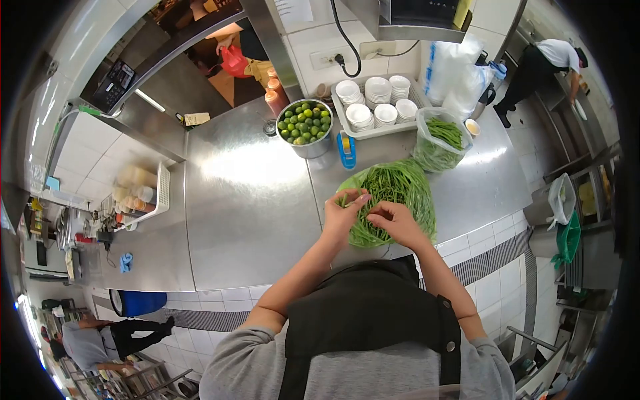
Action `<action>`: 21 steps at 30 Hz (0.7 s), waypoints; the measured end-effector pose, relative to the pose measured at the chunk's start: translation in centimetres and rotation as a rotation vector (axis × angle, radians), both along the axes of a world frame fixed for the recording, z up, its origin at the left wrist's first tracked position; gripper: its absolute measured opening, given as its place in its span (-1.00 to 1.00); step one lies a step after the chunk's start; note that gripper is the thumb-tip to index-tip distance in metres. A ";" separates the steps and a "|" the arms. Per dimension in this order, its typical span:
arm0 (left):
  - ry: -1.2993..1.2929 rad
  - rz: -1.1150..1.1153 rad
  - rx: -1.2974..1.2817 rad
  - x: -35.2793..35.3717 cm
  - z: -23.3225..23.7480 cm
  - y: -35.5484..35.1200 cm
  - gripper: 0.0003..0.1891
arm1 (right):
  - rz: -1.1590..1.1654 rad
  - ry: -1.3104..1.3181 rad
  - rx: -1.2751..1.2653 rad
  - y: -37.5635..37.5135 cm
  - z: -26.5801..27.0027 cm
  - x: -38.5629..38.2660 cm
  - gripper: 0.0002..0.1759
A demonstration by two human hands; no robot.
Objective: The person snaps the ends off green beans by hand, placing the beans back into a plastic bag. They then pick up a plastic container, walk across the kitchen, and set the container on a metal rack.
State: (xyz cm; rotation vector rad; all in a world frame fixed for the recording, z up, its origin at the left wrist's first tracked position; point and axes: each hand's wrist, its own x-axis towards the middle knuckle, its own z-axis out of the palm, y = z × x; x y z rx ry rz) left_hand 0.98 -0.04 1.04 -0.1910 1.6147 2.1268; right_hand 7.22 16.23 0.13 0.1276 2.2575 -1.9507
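A green plastic bag lies open on the steel counter, with a heap of long green beans in it. My left hand is over the bag's left side, closed, with a bit of green bean showing at its fingers. Close by on the right, my right hand hovers above the beans with thumb and fingers pinched together. Whatever is between those fingertips is too small to make out. Behind the heap stands a clear-bag-lined container holding more green beans.
A metal pot of limes, a blue tape dispenser and a tray of stacked white cups stand at the counter's back. A small cup is beside the bean container. Other people are at far left, far right and behind the pass-through.
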 end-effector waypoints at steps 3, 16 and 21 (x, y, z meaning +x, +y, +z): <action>-0.019 0.031 0.008 -0.5 -0.7 -0.9 -0.81 | -0.016 0.004 0.000 -0.4 -0.9 0.0 -0.84; 0.010 0.181 0.180 -1.0 -0.8 -1.9 -0.83 | -0.009 0.093 0.223 -1.3 -0.6 -0.6 -0.84; 0.386 0.161 -0.095 0.2 -1.0 -0.7 -0.91 | -0.172 0.107 0.189 -2.0 -3.8 -0.5 -0.81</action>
